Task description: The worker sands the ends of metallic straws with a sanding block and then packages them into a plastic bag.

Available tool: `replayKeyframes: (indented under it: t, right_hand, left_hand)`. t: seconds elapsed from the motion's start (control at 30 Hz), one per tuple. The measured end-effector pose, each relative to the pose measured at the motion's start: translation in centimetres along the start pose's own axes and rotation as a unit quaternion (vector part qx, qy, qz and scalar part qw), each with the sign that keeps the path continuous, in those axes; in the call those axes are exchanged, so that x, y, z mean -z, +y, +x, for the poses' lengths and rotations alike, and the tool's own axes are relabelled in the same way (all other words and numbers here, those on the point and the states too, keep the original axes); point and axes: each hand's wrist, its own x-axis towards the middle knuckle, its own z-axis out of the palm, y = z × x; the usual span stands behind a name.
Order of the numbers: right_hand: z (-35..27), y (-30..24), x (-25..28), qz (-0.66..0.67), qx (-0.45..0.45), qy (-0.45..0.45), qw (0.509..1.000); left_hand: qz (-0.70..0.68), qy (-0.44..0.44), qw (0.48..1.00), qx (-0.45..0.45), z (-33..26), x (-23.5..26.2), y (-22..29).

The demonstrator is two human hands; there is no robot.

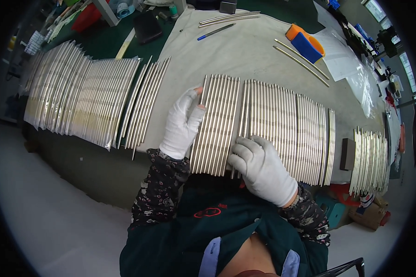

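Observation:
Slim, silvery metal rods lie side by side in rows on the cloth-covered table. My left hand (181,124), in a white glove with bare thumb and index fingertips, rests along the left edge of one group of rods (217,124). Its thumb and index finger are spread apart. A narrow gap separates this group from a wider row of rods (272,111) on the right. Over the near left part of that row, my right hand (263,171), also gloved in white, has its fingers curled down. Its fingertips are partly hidden, so whatever they grip cannot be seen.
Plastic-sleeved rods (88,97) and loose rods (148,101) lie at the left. Farther back are a blue pen (216,32), several single rods, and an orange-and-blue tape-roll-like object (307,44). A dark block (347,154) stands beside more rods (369,161) at the right.

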Motion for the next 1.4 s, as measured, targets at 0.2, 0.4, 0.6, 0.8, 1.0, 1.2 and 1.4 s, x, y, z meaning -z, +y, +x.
replayKeyframes:
  t: [0.2,0.4,0.6,0.8,1.0,1.2,1.4]
  right_hand:
    - [0.8,-0.3,-0.2,-0.035,0.001,-0.094,0.995]
    - [0.7,0.0,-0.7,0.009,0.025,0.020,0.999]
    - [1.4,-0.3,-0.5,-0.009,0.016,-0.025,1.000]
    - [1.8,-0.5,-0.9,0.000,0.009,-0.014,1.000]
    - [2.7,-0.7,-0.9,0.002,0.008,-0.035,0.999]
    - [3.0,-0.4,-1.9,-0.005,0.043,0.023,0.999]
    - [4.0,-0.9,-1.6,-0.009,0.031,0.003,0.999]
  left_hand:
    - [-0.009,0.000,1.000,0.003,-0.1,-0.2,0.1]
    - [-0.040,0.002,0.999,0.010,-0.1,0.0,0.3]
    - [-0.138,0.015,0.988,0.072,-0.3,0.1,-0.1]
    - [-0.162,0.013,0.982,0.102,-0.2,0.4,0.6]
    - [-0.187,0.018,0.977,0.102,-0.2,0.2,0.3]
    - [-0.201,0.017,0.973,0.110,-0.3,0.2,0.6]
    - [-0.216,0.016,0.969,0.120,-0.3,0.2,0.7]
